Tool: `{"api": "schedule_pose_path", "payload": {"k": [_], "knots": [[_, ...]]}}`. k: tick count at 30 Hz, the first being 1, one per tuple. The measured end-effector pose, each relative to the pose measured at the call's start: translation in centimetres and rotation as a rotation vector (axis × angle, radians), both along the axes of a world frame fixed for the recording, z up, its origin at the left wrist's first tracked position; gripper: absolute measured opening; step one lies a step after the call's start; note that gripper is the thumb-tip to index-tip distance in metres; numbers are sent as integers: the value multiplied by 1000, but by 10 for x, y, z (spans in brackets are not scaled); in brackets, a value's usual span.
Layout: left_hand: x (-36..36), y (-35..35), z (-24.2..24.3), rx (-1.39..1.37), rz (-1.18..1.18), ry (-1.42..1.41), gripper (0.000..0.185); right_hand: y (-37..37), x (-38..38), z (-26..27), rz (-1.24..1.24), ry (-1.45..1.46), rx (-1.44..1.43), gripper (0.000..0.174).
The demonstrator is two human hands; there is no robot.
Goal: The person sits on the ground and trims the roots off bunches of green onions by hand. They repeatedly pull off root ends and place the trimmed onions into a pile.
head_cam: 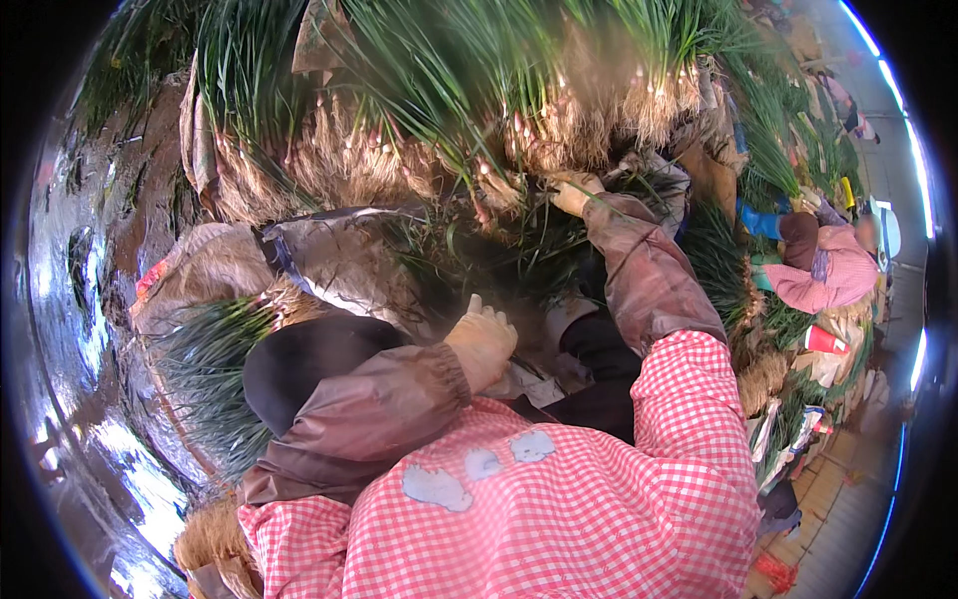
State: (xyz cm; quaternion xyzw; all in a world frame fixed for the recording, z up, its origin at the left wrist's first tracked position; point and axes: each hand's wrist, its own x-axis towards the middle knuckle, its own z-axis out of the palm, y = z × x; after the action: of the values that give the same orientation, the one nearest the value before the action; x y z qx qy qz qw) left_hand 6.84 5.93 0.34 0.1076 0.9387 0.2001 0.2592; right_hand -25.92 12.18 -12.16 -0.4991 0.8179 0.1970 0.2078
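Observation:
Bundles of long green allium plants with pale bulbs and tan roots (pixel 374 165) lie in a row before me. My right hand (pixel 576 193), in a pale glove, is at the root ends beside some green leaves; its fingertips are partly hidden, so I cannot tell whether it grips anything. My left hand (pixel 483 341), also gloved, hovers over my lap with one finger extended and the others curled; nothing shows in it. Between the hands lies a dark heap of loose leaves (pixel 494 258).
A woven sack (pixel 314 254) lies at left, near another bundle of green plants (pixel 217 359). Wet, shiny ground (pixel 97 322) is further left. At right, a co-worker (pixel 823 258) handles similar plants, near a red cup (pixel 825 340).

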Motion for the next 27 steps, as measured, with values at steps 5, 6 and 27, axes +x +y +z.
{"api": "schedule_pose_path", "payload": {"k": [5, 6, 27], "knots": [[2, 0, -4, 16, 24, 30, 41, -19, -5, -6, 269, 252, 262, 38], [3, 0, -4, 24, 26, 42, 41, -20, -11, -9, 180, 266, 265, 40], [-2, -2, -5, 30, 43, -1, 44, 35, 0, -112, 92, 79, 314, 52]]}}
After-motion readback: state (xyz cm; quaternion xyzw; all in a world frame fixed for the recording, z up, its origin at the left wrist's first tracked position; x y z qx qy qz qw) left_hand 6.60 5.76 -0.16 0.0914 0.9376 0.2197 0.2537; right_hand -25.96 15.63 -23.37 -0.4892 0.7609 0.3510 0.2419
